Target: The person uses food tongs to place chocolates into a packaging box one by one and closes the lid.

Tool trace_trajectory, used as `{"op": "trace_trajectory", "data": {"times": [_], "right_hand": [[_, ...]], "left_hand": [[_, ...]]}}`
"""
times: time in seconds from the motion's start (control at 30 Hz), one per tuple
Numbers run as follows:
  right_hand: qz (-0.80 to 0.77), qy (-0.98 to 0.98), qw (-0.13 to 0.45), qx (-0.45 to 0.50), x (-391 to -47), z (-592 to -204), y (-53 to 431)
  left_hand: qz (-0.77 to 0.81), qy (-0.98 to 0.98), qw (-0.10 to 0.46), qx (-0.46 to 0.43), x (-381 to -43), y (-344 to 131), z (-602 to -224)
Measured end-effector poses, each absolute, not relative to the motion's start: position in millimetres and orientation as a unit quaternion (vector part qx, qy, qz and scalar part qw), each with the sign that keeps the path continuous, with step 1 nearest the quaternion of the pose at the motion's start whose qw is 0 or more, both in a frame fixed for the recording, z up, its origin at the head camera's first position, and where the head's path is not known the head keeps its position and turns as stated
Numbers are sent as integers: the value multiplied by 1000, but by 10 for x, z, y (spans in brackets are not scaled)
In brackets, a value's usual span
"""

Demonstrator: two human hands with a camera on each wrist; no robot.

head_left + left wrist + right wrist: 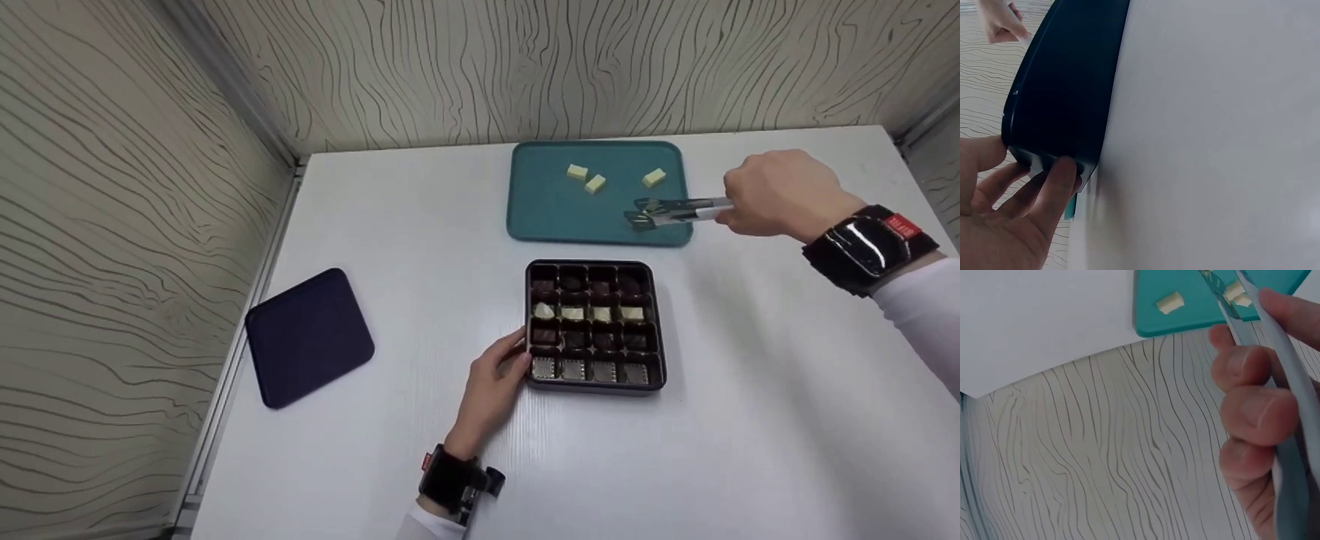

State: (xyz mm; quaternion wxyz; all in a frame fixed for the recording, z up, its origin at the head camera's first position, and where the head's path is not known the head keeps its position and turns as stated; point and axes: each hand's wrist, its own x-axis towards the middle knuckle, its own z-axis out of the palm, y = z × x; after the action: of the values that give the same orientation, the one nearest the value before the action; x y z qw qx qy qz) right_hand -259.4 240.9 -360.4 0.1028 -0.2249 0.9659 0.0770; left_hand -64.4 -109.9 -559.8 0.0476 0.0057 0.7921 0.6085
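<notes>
My left hand point(491, 390) holds the near-left corner of a dark chocolate box point(596, 388), thumb at the top rim and fingers on its side wall point(1067, 84). Divided cells hold dark chocolates point(572, 282), a row of pale pieces point(573, 312) and, nearest me, silvery textured squares point(574, 369). My right hand point(784, 191) grips a pair of tongs point(697, 208) with clear tips, just over the right part of a teal tray point(555, 225). Three pale blocks point(654, 177) lie on the tray. Whether anything sits between the tips, I cannot tell.
A dark square lid point(309, 337) lies at the left edge of the white table point(420, 247). Panels with a wood-grain pattern point(480, 75) stand behind the table and along its left side. The tray is near the back edge, just beyond the box.
</notes>
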Motion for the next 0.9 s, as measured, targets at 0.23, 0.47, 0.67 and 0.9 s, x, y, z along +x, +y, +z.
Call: {"op": "trace_trajectory", "data": {"times": [0.23, 0.47, 0.67, 0.9], "right_hand": [[64, 968, 132, -203, -2736, -3534, 2260], [45, 973, 114, -196, -2651, -3677, 2365], [21, 978, 90, -189, -2498, -3850, 2466], [10, 978, 96, -183, -2454, -3997, 2460]], "left_hand": [[601, 798, 53, 12, -641, -1032, -5568], [602, 796, 57, 10, -647, -1016, -5569], [602, 797, 46, 13, -648, -1070, -5577], [608, 792, 53, 2, -632, -1127, -5595]]}}
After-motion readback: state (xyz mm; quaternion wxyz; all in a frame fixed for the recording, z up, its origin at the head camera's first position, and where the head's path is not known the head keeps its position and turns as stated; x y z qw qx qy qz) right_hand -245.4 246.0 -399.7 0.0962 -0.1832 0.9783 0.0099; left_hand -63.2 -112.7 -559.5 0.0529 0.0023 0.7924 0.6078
